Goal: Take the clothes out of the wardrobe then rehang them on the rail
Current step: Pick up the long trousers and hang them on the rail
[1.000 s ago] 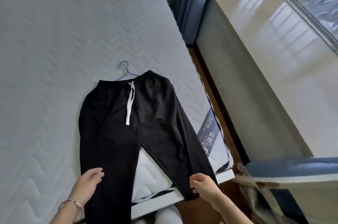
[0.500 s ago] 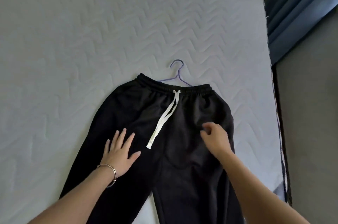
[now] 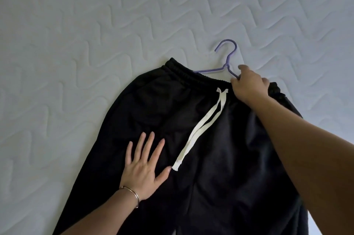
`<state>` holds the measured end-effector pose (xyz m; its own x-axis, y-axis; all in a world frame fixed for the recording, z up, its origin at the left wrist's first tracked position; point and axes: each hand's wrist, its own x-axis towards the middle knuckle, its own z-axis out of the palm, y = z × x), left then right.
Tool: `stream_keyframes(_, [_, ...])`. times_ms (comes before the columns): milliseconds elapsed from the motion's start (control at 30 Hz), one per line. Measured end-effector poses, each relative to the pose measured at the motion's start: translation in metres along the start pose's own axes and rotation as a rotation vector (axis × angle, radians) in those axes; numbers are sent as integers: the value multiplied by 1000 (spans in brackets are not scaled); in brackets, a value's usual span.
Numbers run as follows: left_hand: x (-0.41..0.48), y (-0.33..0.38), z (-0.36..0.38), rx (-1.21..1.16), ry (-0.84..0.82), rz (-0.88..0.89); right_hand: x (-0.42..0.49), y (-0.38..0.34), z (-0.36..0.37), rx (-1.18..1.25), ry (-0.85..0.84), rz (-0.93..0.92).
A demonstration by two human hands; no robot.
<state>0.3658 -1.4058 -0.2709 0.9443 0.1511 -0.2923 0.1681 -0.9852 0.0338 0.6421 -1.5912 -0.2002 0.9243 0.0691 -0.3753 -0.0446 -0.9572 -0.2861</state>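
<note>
On mattress (image 3: 95, 23): trousers (image 3: 220, 158) lie flat | hanger (image 3: 228, 58) tucked in waistband, hook sticking out | left hand (image 3: 142, 169) flat on trousers, fingers spread | right hand (image 3: 249, 86) at waistband, thumb and forefinger pinching hanger.

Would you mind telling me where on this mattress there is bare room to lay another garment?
The mattress is bare across the top, above the hanger, and down the left beside the trousers. A smaller patch lies right of the waistband. The middle and lower right are crowded: the left hand presses the trousers, the right hand grips the hanger.
</note>
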Motion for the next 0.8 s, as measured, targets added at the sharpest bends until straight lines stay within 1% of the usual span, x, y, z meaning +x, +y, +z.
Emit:
stream_keyframes(67, [1,-1,2,6,11,4,-2,-3,0,22,52,5])
stream_keyframes(167, [1,0,1,2,11,19,-17,-6,-14,83,142,-53])
stream_keyframes(300, [1,-4,-15,-53,-95,46,-64,-15,-50,110,199,-174])
stream_keyframes(367, [3,-8,-45,-142,-173,90,-97,-23,-71,110,232,-228])
stream_keyframes(400, [2,-11,-65,-231,-186,114,-116,-27,-82,120,246,-249])
stream_keyframes(433, [-1,-15,-88,-333,-153,130,-135,-33,-95,129,258,-271])
stream_keyframes(467, [-6,-20,-116,-430,-44,142,-156,-39,-107,139,270,-291])
stream_keyframes(500, [-13,-25,-145,-502,108,149,-177,-46,-120,153,280,-312])
stream_keyframes(567, [-29,-37,-207,-612,345,106,-221,-61,-148,167,289,-363])
stream_keyframes(600, [-37,-42,-239,-663,406,72,-243,-68,-162,166,293,-390])
stream_keyframes(633, [-46,-46,-272,-715,424,39,-264,-76,-176,165,300,-418])
stream_keyframes(700, [-63,-55,-334,-791,357,-5,-302,-90,-207,175,324,-471])
stream_keyframes(800, [-96,-65,-408,-739,119,-11,-351,-110,-252,248,341,-557])
